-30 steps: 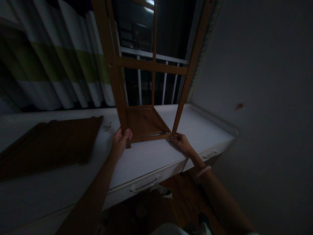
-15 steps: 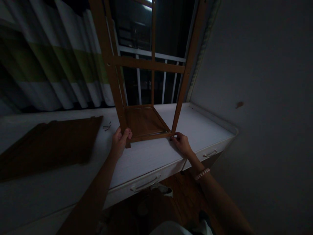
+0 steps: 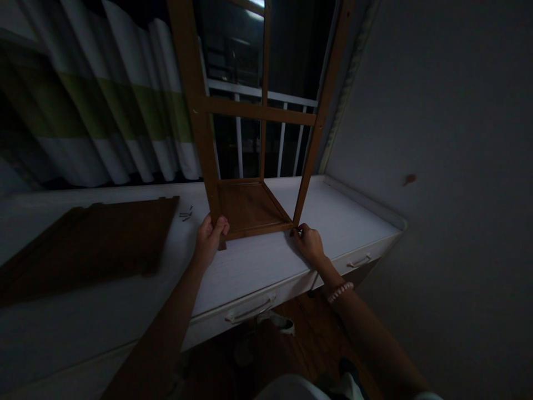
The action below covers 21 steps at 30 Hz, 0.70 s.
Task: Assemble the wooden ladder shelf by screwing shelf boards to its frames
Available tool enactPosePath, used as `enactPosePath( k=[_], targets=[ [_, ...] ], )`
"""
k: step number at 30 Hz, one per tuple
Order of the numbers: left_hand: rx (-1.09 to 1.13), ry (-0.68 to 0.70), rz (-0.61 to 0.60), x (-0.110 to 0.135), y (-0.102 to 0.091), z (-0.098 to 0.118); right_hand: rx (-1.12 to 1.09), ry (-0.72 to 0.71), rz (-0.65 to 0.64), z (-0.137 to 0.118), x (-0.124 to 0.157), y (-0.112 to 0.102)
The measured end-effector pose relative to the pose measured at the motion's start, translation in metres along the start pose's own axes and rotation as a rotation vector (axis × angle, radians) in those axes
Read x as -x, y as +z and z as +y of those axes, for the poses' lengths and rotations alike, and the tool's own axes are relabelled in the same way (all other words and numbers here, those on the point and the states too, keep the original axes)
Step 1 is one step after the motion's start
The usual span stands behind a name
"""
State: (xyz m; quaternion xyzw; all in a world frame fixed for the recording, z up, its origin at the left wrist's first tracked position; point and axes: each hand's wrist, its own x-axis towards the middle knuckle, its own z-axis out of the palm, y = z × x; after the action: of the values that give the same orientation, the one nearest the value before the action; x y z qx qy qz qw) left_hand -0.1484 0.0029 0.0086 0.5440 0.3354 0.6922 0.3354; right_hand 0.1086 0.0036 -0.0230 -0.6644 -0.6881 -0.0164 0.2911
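1. My feed is dim; the desk (image 3: 353, 205) reads brightest, a cool grey-white across the middle of its top, fading towards its near left corner.
2. Beyond its far edge the window (image 3: 291, 55) is almost black; white streaks of glare (image 3: 255, 15) cross the top.
3. Soft shadow lies beneath the right hand (image 3: 310, 244); I cannot make out its fingertips.
4. Wide-angle stretch slants the curtain (image 3: 125, 105); the wooden panel (image 3: 95, 239) looks soft; the wall (image 3: 449, 111) darkens beyond the desk's right corner.

Tall brown wooden frame (image 3: 245, 110) upright on a white desktop (image 3: 258, 261)
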Motion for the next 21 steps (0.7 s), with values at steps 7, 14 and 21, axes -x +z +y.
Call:
enactPosePath(
  k=[7,14,21],
  targets=[
    [-0.015,-0.015,0.012,0.0,0.002,0.002,0.058,0.03,-0.011,-0.008,-0.003,0.001],
    [-0.065,-0.02,0.019,0.0,0.0,-0.001,0.139,0.031,-0.054,-0.012,0.005,-0.003],
    [-0.093,0.025,0.02,0.0,-0.002,-0.008,0.246,0.055,-0.084,-0.021,0.009,-0.01]
  ],
)
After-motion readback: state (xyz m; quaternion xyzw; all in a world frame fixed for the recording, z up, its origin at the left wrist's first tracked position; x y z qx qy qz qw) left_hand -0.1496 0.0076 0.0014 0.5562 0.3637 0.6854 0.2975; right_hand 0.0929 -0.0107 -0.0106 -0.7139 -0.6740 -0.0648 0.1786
